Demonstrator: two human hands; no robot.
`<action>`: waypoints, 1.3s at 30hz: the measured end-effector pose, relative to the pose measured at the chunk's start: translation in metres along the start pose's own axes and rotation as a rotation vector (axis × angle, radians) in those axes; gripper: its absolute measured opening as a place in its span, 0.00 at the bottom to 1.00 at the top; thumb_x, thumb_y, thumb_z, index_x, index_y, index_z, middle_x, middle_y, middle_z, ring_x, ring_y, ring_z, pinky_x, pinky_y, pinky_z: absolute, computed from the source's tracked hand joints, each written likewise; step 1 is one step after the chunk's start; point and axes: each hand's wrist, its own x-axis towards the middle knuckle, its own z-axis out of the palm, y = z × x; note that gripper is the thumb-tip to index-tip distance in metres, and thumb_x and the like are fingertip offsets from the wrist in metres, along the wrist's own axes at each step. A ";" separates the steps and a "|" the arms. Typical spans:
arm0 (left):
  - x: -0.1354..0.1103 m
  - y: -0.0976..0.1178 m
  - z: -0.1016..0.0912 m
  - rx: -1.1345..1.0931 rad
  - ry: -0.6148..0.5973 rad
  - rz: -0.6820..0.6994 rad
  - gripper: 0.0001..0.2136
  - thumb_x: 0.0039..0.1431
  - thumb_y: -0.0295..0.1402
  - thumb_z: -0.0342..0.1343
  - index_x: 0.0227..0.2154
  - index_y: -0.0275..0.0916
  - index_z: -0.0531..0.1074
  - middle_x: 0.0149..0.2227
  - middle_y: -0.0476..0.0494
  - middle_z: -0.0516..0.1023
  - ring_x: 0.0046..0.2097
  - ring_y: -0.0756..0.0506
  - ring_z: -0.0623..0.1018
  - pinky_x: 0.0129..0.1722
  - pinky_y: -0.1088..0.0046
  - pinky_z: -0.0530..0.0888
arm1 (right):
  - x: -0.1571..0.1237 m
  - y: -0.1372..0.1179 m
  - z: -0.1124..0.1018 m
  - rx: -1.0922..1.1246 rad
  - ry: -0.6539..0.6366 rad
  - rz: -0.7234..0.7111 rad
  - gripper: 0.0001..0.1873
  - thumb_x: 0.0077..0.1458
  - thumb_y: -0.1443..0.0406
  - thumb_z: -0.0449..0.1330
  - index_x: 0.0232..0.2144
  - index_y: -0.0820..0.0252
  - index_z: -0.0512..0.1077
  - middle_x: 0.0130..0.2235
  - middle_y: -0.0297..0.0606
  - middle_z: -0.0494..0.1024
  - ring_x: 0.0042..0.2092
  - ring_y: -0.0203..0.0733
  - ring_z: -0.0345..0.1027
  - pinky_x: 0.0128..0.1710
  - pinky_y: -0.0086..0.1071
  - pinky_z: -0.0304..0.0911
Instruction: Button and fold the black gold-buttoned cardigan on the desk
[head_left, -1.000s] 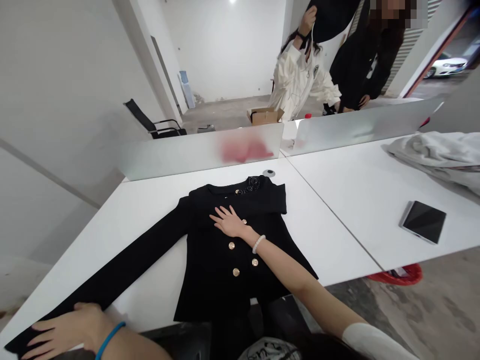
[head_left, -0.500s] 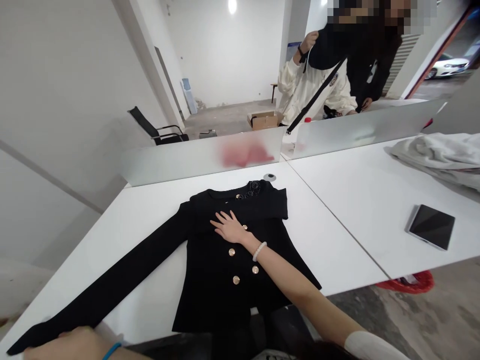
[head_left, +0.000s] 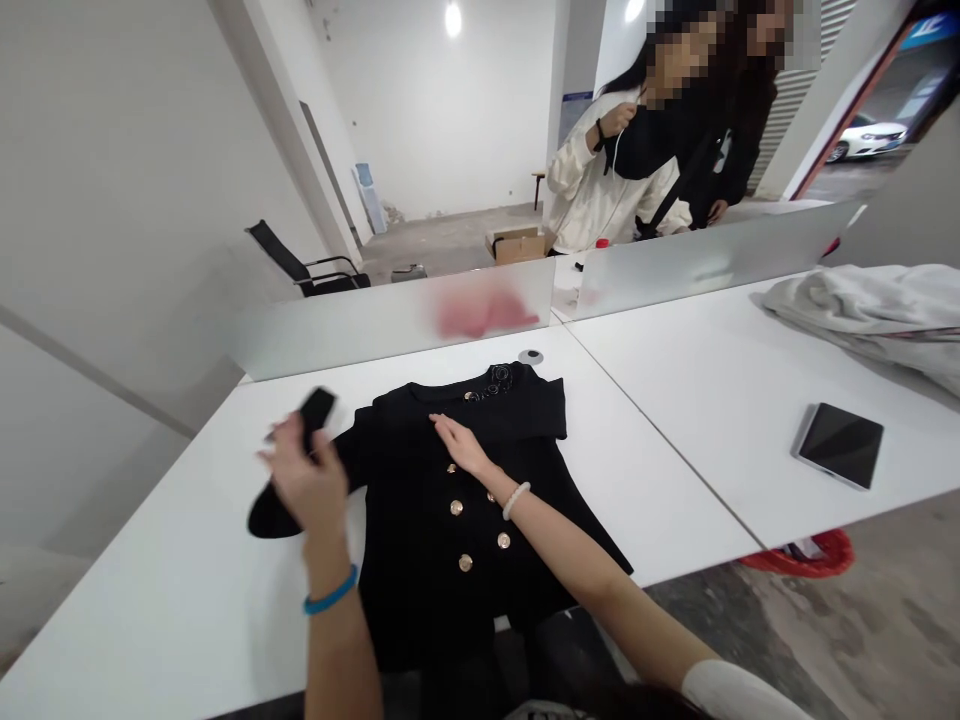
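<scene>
A black jacket (head_left: pixel 420 530) with gold buttons and a dark rosette trim at the neck lies front up on the white table. One sleeve is folded across its chest. My left hand (head_left: pixel 304 475), blurred by motion, grips the cuff end of the other sleeve and holds it up off the table, so that sleeve bends back in a loop. On the jacket's chest rests my right hand (head_left: pixel 463 445), fingers stretched out and close together, lying flat over the folded sleeve's lower edge.
Frosted dividers (head_left: pixel 390 318) run along the table's back edge. To the right lie a dark flat device (head_left: pixel 841 445) and a pale cloth heap (head_left: pixel 870 310). Below the edge hangs a red-rimmed bin (head_left: pixel 814 558). Two people stand beyond the divider, one in a white top (head_left: pixel 581 205).
My left hand has lifted the sleeve's cuff from the table's near left corner, up and rightward toward the jacket. My right hand stays on the chest, its fingers now closer together.
</scene>
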 end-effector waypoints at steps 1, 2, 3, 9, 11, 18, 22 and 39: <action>-0.011 0.008 0.023 0.043 -0.064 0.199 0.22 0.60 0.36 0.47 0.56 0.35 0.61 0.61 0.34 0.62 0.65 0.40 0.54 0.64 0.54 0.44 | 0.003 0.002 -0.004 0.221 0.059 0.076 0.27 0.65 0.53 0.38 0.58 0.60 0.61 0.59 0.45 0.64 0.61 0.42 0.56 0.60 0.41 0.52; -0.024 0.013 0.043 0.042 -0.149 0.373 0.19 0.61 0.35 0.46 0.54 0.36 0.64 0.57 0.35 0.67 0.63 0.40 0.59 0.63 0.54 0.50 | 0.007 0.004 -0.009 0.438 0.103 0.161 0.28 0.64 0.52 0.38 0.58 0.60 0.59 0.58 0.47 0.65 0.57 0.42 0.61 0.57 0.41 0.57; -0.039 0.014 0.061 0.029 -0.293 0.510 0.17 0.62 0.34 0.46 0.52 0.38 0.66 0.54 0.37 0.71 0.59 0.42 0.66 0.61 0.57 0.57 | 0.010 0.006 -0.014 0.634 0.131 0.252 0.29 0.64 0.51 0.39 0.59 0.60 0.57 0.57 0.49 0.67 0.54 0.43 0.66 0.53 0.41 0.61; -0.094 -0.010 0.108 -0.008 -0.769 0.591 0.15 0.64 0.32 0.42 0.47 0.39 0.70 0.47 0.41 0.77 0.48 0.46 0.76 0.47 0.69 0.72 | 0.018 0.014 -0.023 0.931 0.138 0.441 0.31 0.56 0.59 0.57 0.59 0.57 0.53 0.52 0.46 0.69 0.42 0.40 0.73 0.43 0.38 0.70; -0.094 -0.014 0.107 0.002 -0.771 0.502 0.14 0.64 0.31 0.41 0.45 0.39 0.71 0.45 0.42 0.77 0.46 0.47 0.76 0.46 0.70 0.72 | 0.017 0.016 -0.020 0.805 0.084 0.390 0.31 0.54 0.65 0.59 0.59 0.57 0.55 0.49 0.43 0.70 0.42 0.37 0.72 0.44 0.34 0.70; -0.080 -0.025 0.101 0.292 -0.653 0.233 0.14 0.60 0.27 0.42 0.42 0.36 0.72 0.42 0.40 0.78 0.45 0.44 0.76 0.44 0.68 0.71 | 0.021 0.007 -0.005 -0.007 -0.007 0.242 0.25 0.54 0.68 0.57 0.55 0.62 0.60 0.47 0.43 0.71 0.44 0.38 0.69 0.48 0.35 0.63; -0.080 -0.032 0.100 0.308 -0.734 0.269 0.14 0.57 0.24 0.43 0.40 0.35 0.73 0.43 0.38 0.76 0.47 0.43 0.74 0.45 0.68 0.71 | 0.035 -0.008 0.011 -0.471 -0.049 0.238 0.22 0.57 0.61 0.55 0.51 0.69 0.62 0.48 0.54 0.72 0.50 0.50 0.64 0.49 0.41 0.59; -0.056 -0.058 0.087 0.529 -0.597 0.095 0.21 0.64 0.34 0.39 0.54 0.30 0.65 0.55 0.30 0.68 0.58 0.35 0.66 0.56 0.56 0.62 | 0.043 -0.029 -0.056 0.293 -0.008 0.137 0.31 0.40 0.73 0.56 0.50 0.52 0.63 0.38 0.33 0.67 0.34 0.36 0.63 0.29 0.29 0.66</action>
